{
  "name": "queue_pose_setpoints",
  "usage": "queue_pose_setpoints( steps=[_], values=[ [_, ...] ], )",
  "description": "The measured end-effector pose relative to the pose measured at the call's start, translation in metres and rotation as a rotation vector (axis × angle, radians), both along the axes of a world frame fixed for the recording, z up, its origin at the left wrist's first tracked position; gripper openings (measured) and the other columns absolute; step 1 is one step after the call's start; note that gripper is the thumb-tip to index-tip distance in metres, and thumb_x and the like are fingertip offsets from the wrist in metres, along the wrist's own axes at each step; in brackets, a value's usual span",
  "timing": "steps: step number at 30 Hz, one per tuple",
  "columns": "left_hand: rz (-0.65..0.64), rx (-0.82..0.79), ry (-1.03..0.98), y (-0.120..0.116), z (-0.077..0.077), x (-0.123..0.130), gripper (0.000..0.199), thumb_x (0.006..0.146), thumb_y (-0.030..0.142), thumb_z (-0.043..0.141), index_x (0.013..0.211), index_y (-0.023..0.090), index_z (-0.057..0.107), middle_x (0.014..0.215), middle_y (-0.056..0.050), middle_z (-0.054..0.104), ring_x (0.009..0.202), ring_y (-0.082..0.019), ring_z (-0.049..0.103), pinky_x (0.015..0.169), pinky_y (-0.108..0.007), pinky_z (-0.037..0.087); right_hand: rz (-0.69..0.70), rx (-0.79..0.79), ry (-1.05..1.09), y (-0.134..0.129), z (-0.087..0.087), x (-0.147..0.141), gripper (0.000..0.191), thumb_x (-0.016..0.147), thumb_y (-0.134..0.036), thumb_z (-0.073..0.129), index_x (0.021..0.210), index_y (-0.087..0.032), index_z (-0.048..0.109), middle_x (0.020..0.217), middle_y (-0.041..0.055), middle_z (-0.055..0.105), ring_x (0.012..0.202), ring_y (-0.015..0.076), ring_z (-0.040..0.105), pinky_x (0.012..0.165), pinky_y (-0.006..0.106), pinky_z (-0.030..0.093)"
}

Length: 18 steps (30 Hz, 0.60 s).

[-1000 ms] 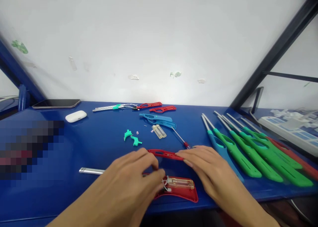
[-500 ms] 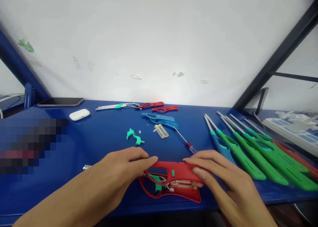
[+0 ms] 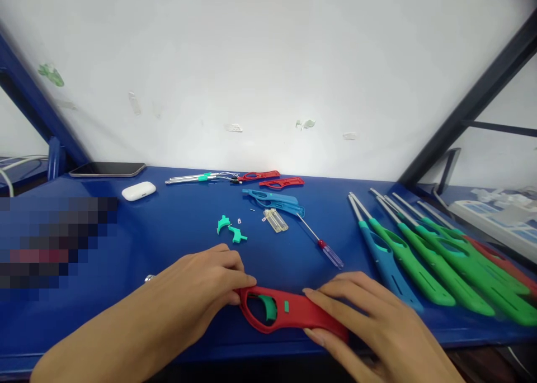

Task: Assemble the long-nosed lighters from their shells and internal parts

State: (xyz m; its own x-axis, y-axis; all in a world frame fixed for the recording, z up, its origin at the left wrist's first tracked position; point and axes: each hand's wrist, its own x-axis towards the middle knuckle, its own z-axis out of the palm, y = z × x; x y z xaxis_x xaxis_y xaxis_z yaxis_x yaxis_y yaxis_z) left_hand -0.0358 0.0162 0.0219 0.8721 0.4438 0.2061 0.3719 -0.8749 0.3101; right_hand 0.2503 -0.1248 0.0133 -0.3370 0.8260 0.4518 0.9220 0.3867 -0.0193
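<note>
At the table's front edge lies a red lighter handle (image 3: 302,313), its two shell halves together and a green trigger (image 3: 268,308) showing in the finger loop. My left hand (image 3: 210,285) pinches its front end between thumb and fingers. A metal tube tip (image 3: 150,278) pokes out behind my left wrist. My right hand (image 3: 369,318) grips the rear of the handle, fingers above and thumb below. Beyond them are two loose green triggers (image 3: 238,235), clear fuel tanks (image 3: 276,220) and a screwdriver (image 3: 331,254) with a purple handle.
Several assembled long lighters (image 3: 436,260) lie on the right. Further back are blue shell halves (image 3: 274,198), red shell halves (image 3: 282,182) and metal tubes with wires (image 3: 188,179). A phone (image 3: 107,169) and a white case (image 3: 139,191) sit at back left. A pixelated patch covers the left edge.
The upper red shell half has come down onto the lower one, hiding the tank and wires inside. Both hands moved slightly down with it. The view shifted a little.
</note>
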Motion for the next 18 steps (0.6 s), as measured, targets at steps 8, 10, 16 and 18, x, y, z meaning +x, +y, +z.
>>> queue_pose_setpoints(
  steps=[8, 10, 16, 18],
  values=[
    [-0.025, -0.07, 0.019, -0.002, 0.003, 0.0, 0.042, 0.104, 0.007, 0.042, 0.111, 0.031, 0.076, 0.105, 0.002, 0.072, 0.085, -0.014, 0.069, 0.08, -0.021, 0.053, 0.0, -0.008, 0.005, 0.0, -0.002, -0.003, 0.037, 0.11, -0.046, 0.051, 0.121, -0.025, 0.079, 0.1, 0.005, 0.082, 0.088, 0.0243, 0.08, 0.076, 0.04, 0.071],
    [-0.028, -0.065, 0.008, -0.003, 0.004, 0.003, 0.042, 0.103, 0.007, 0.042, 0.108, 0.03, 0.076, 0.101, 0.002, 0.071, 0.082, -0.013, 0.068, 0.077, -0.021, 0.053, -0.014, 0.002, 0.021, -0.001, -0.004, -0.004, 0.039, 0.111, -0.047, 0.048, 0.121, -0.025, 0.079, 0.1, 0.0048, 0.082, 0.086, 0.0238, 0.079, 0.074, 0.04, 0.071],
    [-0.052, -0.063, 0.013, 0.004, -0.004, 0.002, 0.035, 0.1, 0.004, 0.048, 0.101, 0.027, 0.075, 0.098, 0.001, 0.068, 0.077, -0.013, 0.064, 0.072, -0.021, 0.048, -0.022, 0.008, 0.06, 0.0, -0.009, -0.003, 0.044, 0.112, -0.05, 0.043, 0.121, -0.028, 0.079, 0.099, 0.0027, 0.082, 0.081, 0.021, 0.079, 0.074, 0.036, 0.07],
    [-0.057, -0.047, -0.001, 0.005, -0.008, 0.0, 0.032, 0.1, 0.006, 0.051, 0.101, 0.027, 0.074, 0.098, 0.001, 0.067, 0.076, -0.013, 0.063, 0.071, -0.022, 0.047, -0.023, 0.007, 0.056, 0.001, -0.009, -0.004, 0.044, 0.112, -0.05, 0.043, 0.121, -0.027, 0.08, 0.098, 0.0026, 0.082, 0.08, 0.0208, 0.079, 0.074, 0.036, 0.071]
  ],
)
